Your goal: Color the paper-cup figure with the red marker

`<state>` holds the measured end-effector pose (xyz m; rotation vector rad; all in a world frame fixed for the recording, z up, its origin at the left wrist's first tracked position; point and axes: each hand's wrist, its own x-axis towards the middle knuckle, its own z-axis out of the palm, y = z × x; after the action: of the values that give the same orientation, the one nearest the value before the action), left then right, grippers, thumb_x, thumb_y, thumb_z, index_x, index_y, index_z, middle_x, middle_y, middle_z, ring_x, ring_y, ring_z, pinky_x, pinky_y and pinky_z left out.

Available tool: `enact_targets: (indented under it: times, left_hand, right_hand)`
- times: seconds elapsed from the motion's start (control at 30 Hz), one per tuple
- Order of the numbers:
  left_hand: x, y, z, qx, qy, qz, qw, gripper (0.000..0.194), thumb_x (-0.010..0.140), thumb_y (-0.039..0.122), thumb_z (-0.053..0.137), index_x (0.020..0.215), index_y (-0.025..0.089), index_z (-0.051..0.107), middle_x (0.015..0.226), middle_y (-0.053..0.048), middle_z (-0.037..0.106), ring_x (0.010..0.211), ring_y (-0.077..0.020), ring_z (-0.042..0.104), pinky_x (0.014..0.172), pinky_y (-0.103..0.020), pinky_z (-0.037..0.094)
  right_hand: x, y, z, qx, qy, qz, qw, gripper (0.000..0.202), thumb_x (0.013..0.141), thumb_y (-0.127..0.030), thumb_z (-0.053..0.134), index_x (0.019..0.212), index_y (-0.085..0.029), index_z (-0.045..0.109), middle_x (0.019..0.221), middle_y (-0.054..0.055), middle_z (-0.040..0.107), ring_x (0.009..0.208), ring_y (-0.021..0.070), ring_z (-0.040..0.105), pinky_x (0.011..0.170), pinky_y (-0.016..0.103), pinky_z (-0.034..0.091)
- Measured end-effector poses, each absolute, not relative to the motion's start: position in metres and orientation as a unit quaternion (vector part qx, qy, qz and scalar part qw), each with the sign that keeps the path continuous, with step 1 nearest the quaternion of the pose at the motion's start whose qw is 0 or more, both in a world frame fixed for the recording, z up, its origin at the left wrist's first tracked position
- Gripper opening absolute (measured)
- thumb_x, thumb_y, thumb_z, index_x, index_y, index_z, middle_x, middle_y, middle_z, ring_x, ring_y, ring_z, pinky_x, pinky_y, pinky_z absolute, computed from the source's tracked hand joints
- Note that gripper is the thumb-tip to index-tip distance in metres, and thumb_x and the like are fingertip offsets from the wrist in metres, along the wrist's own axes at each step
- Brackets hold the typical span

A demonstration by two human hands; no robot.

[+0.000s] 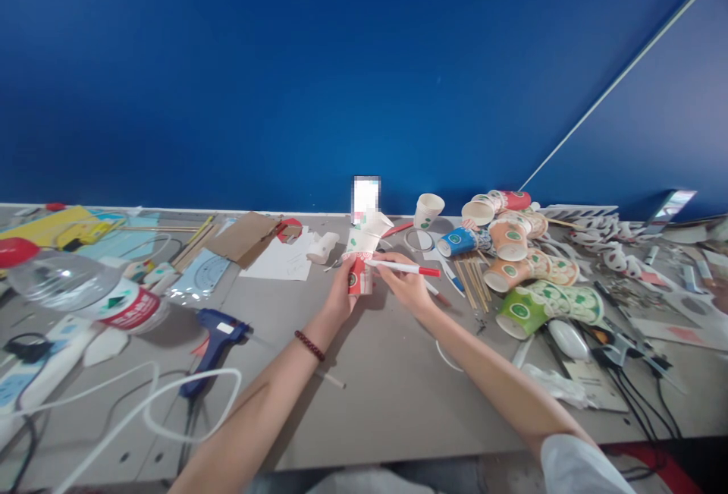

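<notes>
Near the middle of the table, my left hand point(343, 287) is closed around a paper cup point(360, 280) with a red lower part. White paper pieces with green marks point(367, 232) rise from the cup's far end; how they join it I cannot make out. A white marker with a red end point(408, 268) lies in my right hand point(406, 285), its other end up against the cup. Behind the cup, a phone with a blurred screen point(365, 194) leans on the blue wall. A white paper cup point(428, 211) stands a little right of it.
Paper cups point(520, 312) are heaped at the right beside wooden sticks point(473, 281). A blue glue gun point(219, 342), a white cable point(156, 403) and a plastic bottle point(85, 281) lie at left. Cardboard point(246, 238) and white paper point(278, 257) sit behind. A computer mouse point(569, 338) is far right.
</notes>
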<state>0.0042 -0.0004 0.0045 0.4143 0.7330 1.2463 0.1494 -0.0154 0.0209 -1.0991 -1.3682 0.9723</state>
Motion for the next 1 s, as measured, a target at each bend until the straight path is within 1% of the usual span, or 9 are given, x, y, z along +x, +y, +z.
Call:
enact_targets:
  times: [0.13,0.27,0.33,0.4,0.6,0.7,0.87,0.93,1.0]
  left_hand:
    - [0.003,0.000,0.004,0.192,0.330,0.561,0.734,0.039,0.073,0.045,0.079,0.096,0.015,0.069,0.082,-0.004,0.072,0.068,-0.0162,0.065,0.063,-0.028,0.050]
    - [0.003,0.001,0.002,0.194,0.328,0.566,0.731,0.038,0.074,0.044,0.079,0.095,0.015,0.069,0.080,-0.004,0.072,0.068,-0.0155,0.065,0.063,-0.027,0.049]
    - [0.004,0.001,0.000,0.195,0.327,0.568,0.730,0.038,0.074,0.044,0.079,0.096,0.015,0.068,0.080,-0.004,0.071,0.067,-0.0154,0.064,0.063,-0.027,0.049]
    - [0.004,0.001,-0.001,0.199,0.325,0.570,0.728,0.040,0.073,0.046,0.079,0.097,0.016,0.067,0.081,-0.004,0.071,0.067,-0.0156,0.064,0.062,-0.027,0.049]
    - [0.004,0.001,-0.001,0.204,0.328,0.571,0.724,0.042,0.071,0.049,0.081,0.094,0.017,0.066,0.074,0.000,0.066,0.061,-0.0131,0.061,0.055,-0.024,0.044]
    - [0.004,0.001,-0.002,0.207,0.326,0.574,0.722,0.043,0.070,0.049,0.081,0.095,0.017,0.066,0.076,-0.001,0.068,0.063,-0.0129,0.061,0.056,-0.024,0.045]
    - [0.004,0.002,-0.003,0.212,0.320,0.570,0.727,0.044,0.072,0.050,0.080,0.098,0.016,0.067,0.082,-0.004,0.071,0.070,-0.0159,0.065,0.062,-0.026,0.049]
    - [0.004,0.003,-0.003,0.209,0.325,0.567,0.727,0.044,0.072,0.050,0.079,0.098,0.016,0.067,0.083,-0.005,0.071,0.070,-0.0162,0.065,0.062,-0.027,0.049]
    - [0.004,0.002,-0.003,0.207,0.330,0.566,0.727,0.044,0.072,0.050,0.080,0.097,0.016,0.067,0.080,-0.003,0.070,0.067,-0.0153,0.064,0.059,-0.026,0.047]
  right_hand:
    - [0.149,-0.017,0.025,-0.456,-0.575,0.412,0.540,0.021,0.084,-0.041,0.068,0.096,-0.024,0.074,0.114,0.007,0.075,0.106,0.0274,0.070,0.092,0.043,0.060]
    - [0.148,-0.021,0.032,-0.446,-0.576,0.414,0.546,0.012,0.080,-0.035,0.069,0.083,-0.023,0.073,0.106,0.008,0.077,0.109,0.0297,0.070,0.090,0.042,0.058]
    - [0.146,-0.022,0.037,-0.440,-0.579,0.411,0.549,0.009,0.078,-0.033,0.070,0.076,-0.024,0.072,0.094,0.007,0.078,0.113,0.0316,0.069,0.094,0.044,0.055]
    - [0.145,-0.023,0.040,-0.443,-0.577,0.416,0.546,0.009,0.075,-0.032,0.072,0.072,-0.024,0.072,0.088,0.007,0.078,0.117,0.0340,0.068,0.097,0.047,0.053]
    - [0.144,-0.022,0.040,-0.443,-0.585,0.426,0.530,0.012,0.072,-0.033,0.073,0.062,-0.026,0.070,0.078,0.006,0.077,0.125,0.0374,0.063,0.103,0.051,0.049]
    - [0.145,-0.022,0.039,-0.441,-0.592,0.423,0.525,0.011,0.074,-0.032,0.071,0.064,-0.026,0.071,0.080,0.006,0.077,0.124,0.0365,0.063,0.104,0.050,0.048]
    - [0.145,-0.022,0.038,-0.441,-0.591,0.413,0.535,0.007,0.077,-0.030,0.067,0.078,-0.025,0.073,0.095,0.006,0.078,0.120,0.0315,0.066,0.100,0.046,0.053]
    - [0.145,-0.022,0.038,-0.439,-0.589,0.411,0.540,0.007,0.077,-0.029,0.067,0.079,-0.025,0.072,0.096,0.005,0.077,0.119,0.0305,0.067,0.098,0.044,0.054]
    - [0.145,-0.021,0.038,-0.437,-0.593,0.412,0.536,0.007,0.076,-0.028,0.067,0.078,-0.025,0.073,0.095,0.006,0.078,0.120,0.0309,0.066,0.100,0.045,0.053]
